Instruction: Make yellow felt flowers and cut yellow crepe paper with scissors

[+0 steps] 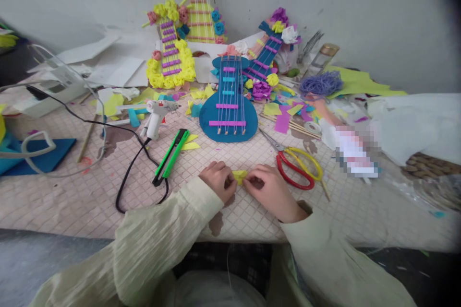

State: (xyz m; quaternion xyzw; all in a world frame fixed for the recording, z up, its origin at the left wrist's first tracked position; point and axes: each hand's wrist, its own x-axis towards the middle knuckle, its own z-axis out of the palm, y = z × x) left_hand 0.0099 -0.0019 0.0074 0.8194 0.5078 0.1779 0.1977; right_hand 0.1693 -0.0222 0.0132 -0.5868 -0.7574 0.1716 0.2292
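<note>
Between my two hands, near the front of the table, a small yellow paper strip is stretched out. My left hand pinches its left end, with the fingers curled. The right end is pinched by the thumb and fingers of my right hand. Just beyond my hands stands a blue paper guitar with white strings and purple and light blue bars. Scissors with one red and one yellow handle lie by my right hand. A green utility knife lies to the left of my left hand.
A white glue gun with a black cord is at the left. Behind stand a yellow flower-trimmed instrument and a blue one. Purple string and paper scraps are at the right; a power strip is at far left.
</note>
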